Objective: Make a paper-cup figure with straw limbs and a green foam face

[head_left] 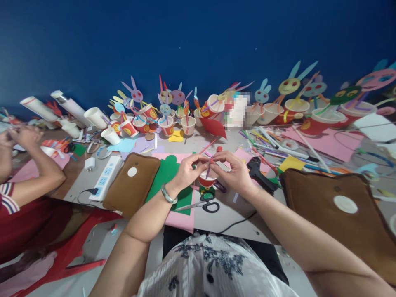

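Observation:
My left hand (188,171) and my right hand (231,170) meet over a small red-and-white paper cup (207,180). Fingertips of both are pinched together around a thin purple strip (208,171), whose lower end reaches down into the cup. A pinkish-red strip (208,146) slants up just beyond my fingers; whether I hold it too is unclear. Close in front of the cup lie scissors (206,203) with black-and-green handles, partly over green paper (165,175) and pink paper (179,222). A black glue gun (261,175) rests to the right of my right hand.
Paper cups with paper rabbit heads (167,123) line the back by the blue wall. Brown cushion-like pads (131,183) lie on both sides. A white power strip (107,177) stands left; pens (272,140) are scattered right. A co-worker's arm (40,173) is at far left.

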The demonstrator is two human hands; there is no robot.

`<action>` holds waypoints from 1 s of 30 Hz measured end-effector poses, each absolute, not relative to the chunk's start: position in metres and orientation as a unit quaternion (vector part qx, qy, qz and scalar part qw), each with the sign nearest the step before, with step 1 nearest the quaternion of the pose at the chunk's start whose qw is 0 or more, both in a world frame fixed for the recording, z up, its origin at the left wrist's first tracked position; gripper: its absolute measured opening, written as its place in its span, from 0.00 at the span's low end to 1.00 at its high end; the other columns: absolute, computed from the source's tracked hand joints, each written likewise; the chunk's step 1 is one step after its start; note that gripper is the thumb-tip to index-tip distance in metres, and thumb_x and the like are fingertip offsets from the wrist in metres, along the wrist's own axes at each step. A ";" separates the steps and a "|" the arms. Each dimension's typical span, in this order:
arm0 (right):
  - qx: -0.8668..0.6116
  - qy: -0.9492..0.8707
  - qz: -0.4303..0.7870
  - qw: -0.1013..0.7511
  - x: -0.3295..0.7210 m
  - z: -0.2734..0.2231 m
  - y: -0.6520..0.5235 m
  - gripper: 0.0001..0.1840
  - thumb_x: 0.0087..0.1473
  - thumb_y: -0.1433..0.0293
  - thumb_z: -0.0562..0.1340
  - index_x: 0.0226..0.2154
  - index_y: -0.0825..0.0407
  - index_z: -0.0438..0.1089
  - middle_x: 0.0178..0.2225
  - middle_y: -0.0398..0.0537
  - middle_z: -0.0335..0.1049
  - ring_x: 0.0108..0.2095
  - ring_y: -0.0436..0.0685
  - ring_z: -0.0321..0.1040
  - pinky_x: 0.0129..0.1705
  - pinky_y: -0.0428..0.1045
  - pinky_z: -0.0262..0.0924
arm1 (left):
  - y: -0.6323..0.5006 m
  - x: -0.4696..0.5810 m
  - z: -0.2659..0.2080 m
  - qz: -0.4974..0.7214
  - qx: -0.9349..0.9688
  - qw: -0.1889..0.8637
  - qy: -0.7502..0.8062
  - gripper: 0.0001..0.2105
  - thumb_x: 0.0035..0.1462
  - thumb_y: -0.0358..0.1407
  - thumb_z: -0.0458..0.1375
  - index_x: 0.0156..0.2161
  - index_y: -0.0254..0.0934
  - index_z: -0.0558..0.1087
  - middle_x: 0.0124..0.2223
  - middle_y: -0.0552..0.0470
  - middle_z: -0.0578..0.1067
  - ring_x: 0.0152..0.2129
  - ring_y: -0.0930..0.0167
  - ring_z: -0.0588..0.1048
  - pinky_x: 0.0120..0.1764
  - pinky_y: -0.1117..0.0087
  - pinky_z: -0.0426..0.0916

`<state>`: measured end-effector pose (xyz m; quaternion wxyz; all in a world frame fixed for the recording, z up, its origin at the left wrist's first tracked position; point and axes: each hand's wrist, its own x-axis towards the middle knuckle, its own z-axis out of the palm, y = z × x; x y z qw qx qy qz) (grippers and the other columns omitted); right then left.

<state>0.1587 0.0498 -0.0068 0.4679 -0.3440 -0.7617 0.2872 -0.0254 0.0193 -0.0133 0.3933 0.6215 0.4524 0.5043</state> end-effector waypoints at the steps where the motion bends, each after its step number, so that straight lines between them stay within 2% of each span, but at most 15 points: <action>1: -0.345 -0.762 0.274 0.475 0.159 -0.006 0.049 0.06 0.56 0.63 0.67 0.35 0.48 0.72 0.37 0.49 0.75 0.40 0.59 0.74 0.45 0.58 0.70 | 0.019 -0.026 -0.014 0.505 0.622 0.391 0.454 0.14 0.57 0.44 0.64 0.41 0.34 0.77 0.38 0.47 0.80 0.36 0.70 0.77 0.43 0.67 0.72; 10: -0.347 -0.774 0.237 0.474 0.158 -0.001 0.040 0.05 0.57 0.64 0.66 0.32 0.48 0.72 0.30 0.46 0.74 0.31 0.57 0.71 0.34 0.53 0.67 | 0.016 -0.026 -0.010 0.502 0.655 0.360 0.435 0.13 0.58 0.44 0.64 0.39 0.35 0.76 0.39 0.47 0.80 0.38 0.69 0.77 0.44 0.66 0.71; 18: -0.345 -0.787 0.209 0.467 0.159 -0.001 0.041 0.05 0.58 0.66 0.63 0.32 0.48 0.73 0.31 0.48 0.76 0.33 0.58 0.74 0.37 0.55 0.68 | 0.008 -0.017 -0.007 0.535 0.632 0.336 0.448 0.13 0.60 0.44 0.62 0.42 0.35 0.73 0.41 0.46 0.78 0.40 0.69 0.77 0.45 0.67 0.71; 22: -0.318 -0.799 0.192 0.472 0.159 0.000 0.038 0.04 0.59 0.67 0.62 0.34 0.48 0.74 0.32 0.49 0.76 0.34 0.58 0.74 0.37 0.55 0.69 | 0.006 -0.019 -0.001 0.543 0.668 0.264 0.436 0.10 0.63 0.43 0.59 0.39 0.36 0.74 0.39 0.47 0.78 0.39 0.69 0.76 0.46 0.65 0.71; 27: -0.299 -0.819 0.176 0.458 0.162 0.002 0.033 0.05 0.61 0.69 0.61 0.37 0.48 0.74 0.33 0.49 0.75 0.33 0.57 0.74 0.36 0.52 0.70 | 0.008 -0.025 0.004 0.522 0.740 0.130 0.403 0.07 0.64 0.38 0.58 0.39 0.37 0.75 0.38 0.48 0.79 0.41 0.67 0.76 0.49 0.61 0.70; 30: -0.285 -0.833 0.149 0.450 0.163 0.003 0.031 0.05 0.61 0.70 0.61 0.38 0.49 0.74 0.35 0.51 0.75 0.35 0.57 0.74 0.36 0.51 0.70 | 0.009 -0.028 0.005 0.506 0.762 0.091 0.393 0.06 0.64 0.37 0.58 0.39 0.38 0.75 0.38 0.48 0.79 0.40 0.67 0.76 0.49 0.60 0.70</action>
